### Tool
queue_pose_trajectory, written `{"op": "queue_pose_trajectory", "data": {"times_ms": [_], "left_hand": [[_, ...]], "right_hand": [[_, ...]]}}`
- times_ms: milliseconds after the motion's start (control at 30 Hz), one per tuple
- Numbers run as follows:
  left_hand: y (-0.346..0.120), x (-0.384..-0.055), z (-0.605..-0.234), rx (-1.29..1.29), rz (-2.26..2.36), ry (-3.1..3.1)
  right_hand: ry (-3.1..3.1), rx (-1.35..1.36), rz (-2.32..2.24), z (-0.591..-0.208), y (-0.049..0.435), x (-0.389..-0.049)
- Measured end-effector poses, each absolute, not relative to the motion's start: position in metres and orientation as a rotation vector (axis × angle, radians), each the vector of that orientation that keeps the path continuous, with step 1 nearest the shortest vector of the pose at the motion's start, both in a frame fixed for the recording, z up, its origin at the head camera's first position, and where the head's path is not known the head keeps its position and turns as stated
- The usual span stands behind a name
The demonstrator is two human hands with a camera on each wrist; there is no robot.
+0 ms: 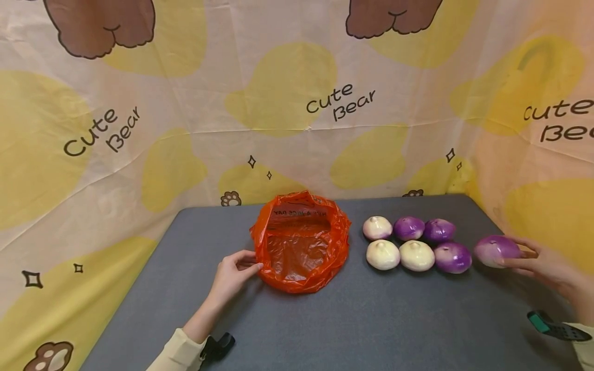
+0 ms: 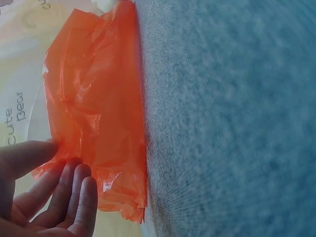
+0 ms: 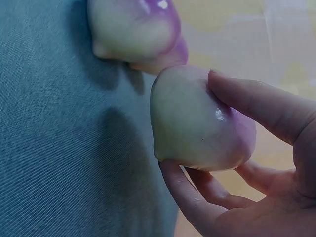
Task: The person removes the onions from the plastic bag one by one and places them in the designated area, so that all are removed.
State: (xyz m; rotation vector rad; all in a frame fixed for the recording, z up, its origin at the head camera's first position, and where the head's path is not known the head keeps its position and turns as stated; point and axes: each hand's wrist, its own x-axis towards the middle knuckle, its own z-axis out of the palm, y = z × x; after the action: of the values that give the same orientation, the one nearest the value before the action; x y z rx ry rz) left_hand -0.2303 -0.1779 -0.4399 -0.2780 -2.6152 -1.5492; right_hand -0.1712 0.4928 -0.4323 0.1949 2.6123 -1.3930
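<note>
An orange-red plastic bag (image 1: 301, 286) stands on the table with its mouth open towards me. My left hand (image 1: 235, 273) pinches the bag's left rim, thumb at the front and fingers behind; in the left wrist view the fingertips meet the wrinkled side of the bag (image 2: 98, 98). At the far right, my right hand (image 1: 540, 263) holds a glossy purple-and-white turnip (image 1: 496, 251). In the right wrist view, thumb and fingers grip this turnip (image 3: 197, 118) around its sides, and its shadow falls on the table away from it.
Two rows of similar turnips sit between the bag and my right hand. Three show pale ends, such as one pale turnip (image 1: 416, 255); three show purple ends, such as one purple turnip (image 1: 452, 257). A printed cloth (image 1: 297, 93) hangs behind and beside the grey table (image 1: 362, 324).
</note>
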Motion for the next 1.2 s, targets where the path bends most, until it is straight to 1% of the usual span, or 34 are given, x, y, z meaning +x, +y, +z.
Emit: {"op": "queue_pose_trajectory", "data": {"times_ms": [133,500,967,1200], "left_hand": [[-0.178,-0.230,-0.441,-0.274,-1.541,-2.615],[-0.178,-0.228,-0.439,-0.279,-1.525,-2.610],[-0.180,-0.226,-0.437,-0.277,-1.574,-2.600],[-0.181,-0.226,-0.437,-0.263,-1.562,-2.600]], "right_hand": [[2.561,0.189,-1.445,-0.438,0.493,-0.171],[2.531,0.121,-1.421,-0.434,0.473,-0.172],[2.544,0.110,-1.378,-0.436,0.477,-0.177],[2.523,0.127,-1.455,-0.436,0.482,-0.176]]}}
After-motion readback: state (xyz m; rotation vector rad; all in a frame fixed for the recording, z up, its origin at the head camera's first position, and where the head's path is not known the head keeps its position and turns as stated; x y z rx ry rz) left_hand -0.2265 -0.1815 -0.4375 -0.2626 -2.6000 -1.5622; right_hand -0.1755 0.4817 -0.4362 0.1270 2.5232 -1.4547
